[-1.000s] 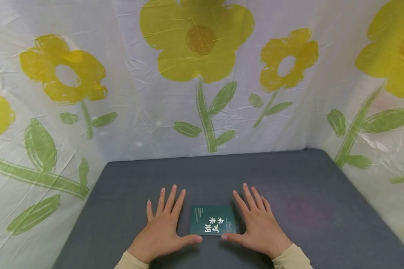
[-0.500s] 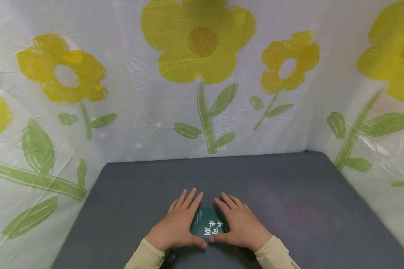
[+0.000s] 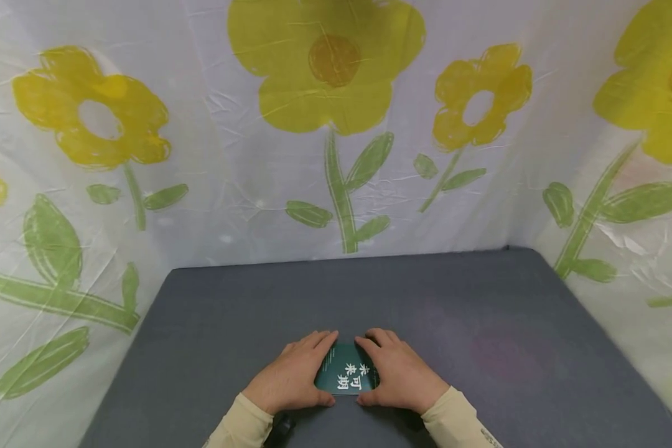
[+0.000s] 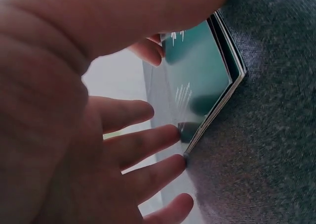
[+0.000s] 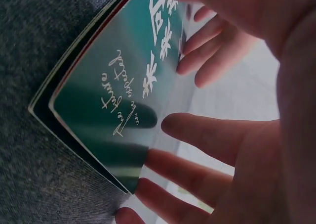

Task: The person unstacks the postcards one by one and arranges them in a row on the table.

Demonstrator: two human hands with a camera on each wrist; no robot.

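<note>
Two hands (image 3: 292, 376) (image 3: 403, 374), half-spread, flank one green booklet (image 3: 346, 368), any grip on it unclear

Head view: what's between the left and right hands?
A flat, dark-green rectangular booklet with white lettering lies between the bare left hand and bare right hand, plainly in the head view.

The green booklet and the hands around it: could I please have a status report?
Left hand and right hand bracketing booklet, grip unclear. Booklet lying on table. No obstruction visible.
</note>
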